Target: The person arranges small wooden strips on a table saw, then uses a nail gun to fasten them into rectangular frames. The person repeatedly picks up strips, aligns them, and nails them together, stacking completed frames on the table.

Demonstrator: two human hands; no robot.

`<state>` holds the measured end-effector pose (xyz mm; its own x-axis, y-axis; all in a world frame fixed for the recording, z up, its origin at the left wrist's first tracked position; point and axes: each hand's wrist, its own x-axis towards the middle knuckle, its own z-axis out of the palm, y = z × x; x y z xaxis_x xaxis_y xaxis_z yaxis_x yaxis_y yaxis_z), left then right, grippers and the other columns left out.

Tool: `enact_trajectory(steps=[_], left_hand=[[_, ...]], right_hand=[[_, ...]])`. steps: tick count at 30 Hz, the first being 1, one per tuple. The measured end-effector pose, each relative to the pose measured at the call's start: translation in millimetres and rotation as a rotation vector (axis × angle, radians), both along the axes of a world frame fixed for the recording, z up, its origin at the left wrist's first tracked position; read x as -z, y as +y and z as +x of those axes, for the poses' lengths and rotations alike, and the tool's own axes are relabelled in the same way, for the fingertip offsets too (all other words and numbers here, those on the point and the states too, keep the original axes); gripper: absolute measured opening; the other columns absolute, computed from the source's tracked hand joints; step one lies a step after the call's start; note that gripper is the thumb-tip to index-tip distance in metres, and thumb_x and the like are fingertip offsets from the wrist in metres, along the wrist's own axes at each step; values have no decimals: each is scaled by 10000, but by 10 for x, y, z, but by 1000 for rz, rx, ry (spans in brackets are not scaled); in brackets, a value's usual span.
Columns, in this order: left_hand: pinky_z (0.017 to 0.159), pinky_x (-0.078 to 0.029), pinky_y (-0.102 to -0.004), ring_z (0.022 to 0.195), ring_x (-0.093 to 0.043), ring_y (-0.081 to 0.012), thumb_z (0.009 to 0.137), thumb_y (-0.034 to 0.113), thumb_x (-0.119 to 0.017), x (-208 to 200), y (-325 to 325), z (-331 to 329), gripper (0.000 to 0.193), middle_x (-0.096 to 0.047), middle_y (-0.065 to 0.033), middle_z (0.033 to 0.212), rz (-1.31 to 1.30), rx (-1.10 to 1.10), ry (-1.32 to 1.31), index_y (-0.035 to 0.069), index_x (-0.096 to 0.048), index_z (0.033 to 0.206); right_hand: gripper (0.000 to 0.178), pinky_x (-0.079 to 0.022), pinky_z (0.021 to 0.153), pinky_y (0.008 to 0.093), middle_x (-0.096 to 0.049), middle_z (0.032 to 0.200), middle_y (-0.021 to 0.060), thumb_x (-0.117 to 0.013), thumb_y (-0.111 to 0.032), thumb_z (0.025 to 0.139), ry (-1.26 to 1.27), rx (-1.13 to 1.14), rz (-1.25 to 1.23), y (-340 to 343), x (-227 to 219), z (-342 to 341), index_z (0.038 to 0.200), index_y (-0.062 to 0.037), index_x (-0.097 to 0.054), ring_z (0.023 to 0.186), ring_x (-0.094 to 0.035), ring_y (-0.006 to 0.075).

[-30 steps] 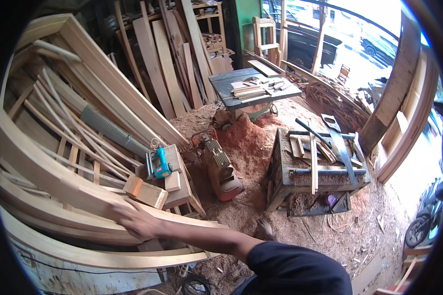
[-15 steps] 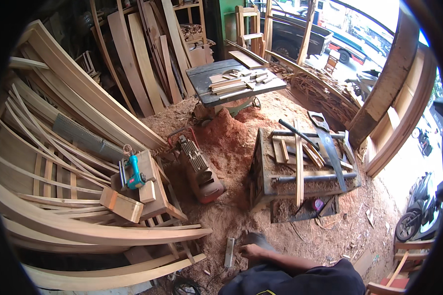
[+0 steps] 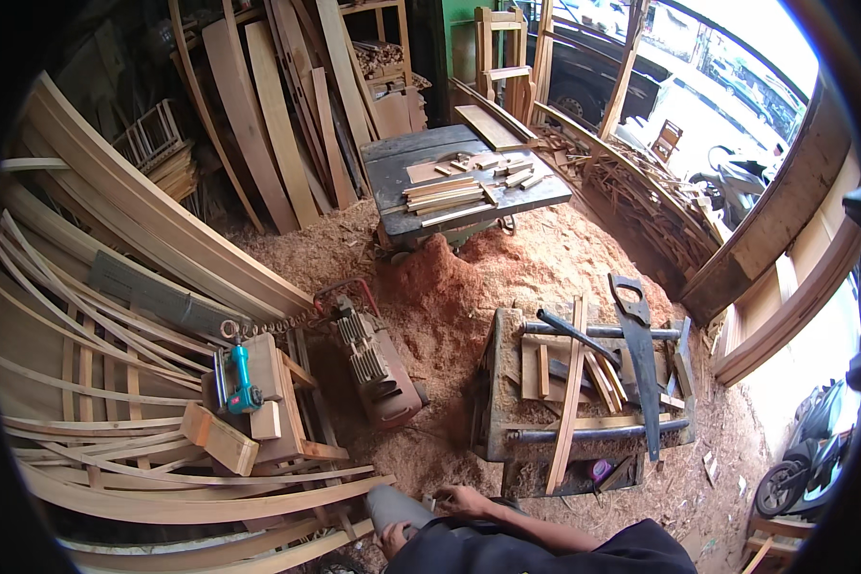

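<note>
- Step in hand, seemingly: handling a small pale strip [image 3: 430, 502] at lower middle, by the right hand [image 3: 462, 501]; its fingers curl, but I cannot tell whether they pinch.
- Next move likely calls for a sure fingertip grip.
- The strip looks light, narrow (wood or metal, unclear).
- Left hand [image 3: 394, 540], beside the grey trouser leg [image 3: 386, 506]: closure hidden.

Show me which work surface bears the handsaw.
The workbench at right: the handsaw lies across it, while the dark table bears wood pieces and the small wooden stand a teal tool.
</note>
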<state>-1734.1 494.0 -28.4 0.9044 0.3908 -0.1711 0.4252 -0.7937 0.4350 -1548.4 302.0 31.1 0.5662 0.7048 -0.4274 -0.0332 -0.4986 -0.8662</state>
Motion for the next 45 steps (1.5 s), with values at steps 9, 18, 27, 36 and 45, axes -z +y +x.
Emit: enact_trajectory(steps=[9, 18, 27, 36, 45], left_hand=[[918, -530, -403, 1041, -689, -323, 888, 144, -671, -377, 668, 893, 269, -718, -179, 1079, -477, -442, 207, 1, -672, 1115], [936, -530, -376, 1061, -690, -266, 859, 268, -730, -57, 1742, 1941, 392, -720, -161, 1130, -498, -356, 531, 37, -679, 1172], [875, -569, -341, 962, -711, -211, 954, 101, -643, -39, 2393, 2563, 349, -724, -184, 1046, -988, -625, 347, -109, -565, 1222], [743, -560, -296, 831, -672, -160, 974, 96, -640, -51, 2023, 4222, 311, -692, -113, 927, -768, -11, -186, 3, -560, 1260], [845, -556, -361, 968, -698, -248, 947, 187, -650, -875, 977, 7434, 336, -715, -165, 1072, -909, -202, 208, -14, -626, 1215]], right_hand=[[377, -529, 954, 391, -709, 1170, 169, -606, -245, 951, 107, 74, -63, 235, -353, 769, 1285, -72, -622, 1086, -683, 313], [252, -564, 779, 324, -754, 934, 127, -616, -175, 961, 158, 740, -47, 801, -682, 2124, 1134, -9, -695, 891, -735, 181], [234, -570, 739, 346, -751, 867, 162, -653, -216, 910, -420, 1100, -204, 861, -768, 4242, 1005, -22, -741, 802, -743, 229], [224, -580, 689, 469, -688, 966, 248, -582, -197, 935, -715, 712, -581, 7, -507, 6901, 1081, -42, -652, 809, -700, 365], [381, -509, 878, 487, -594, 1177, 184, -656, -199, 863, -729, 520, -678, -145, 50, 8657, 1206, -60, -564, 1080, -592, 383]])
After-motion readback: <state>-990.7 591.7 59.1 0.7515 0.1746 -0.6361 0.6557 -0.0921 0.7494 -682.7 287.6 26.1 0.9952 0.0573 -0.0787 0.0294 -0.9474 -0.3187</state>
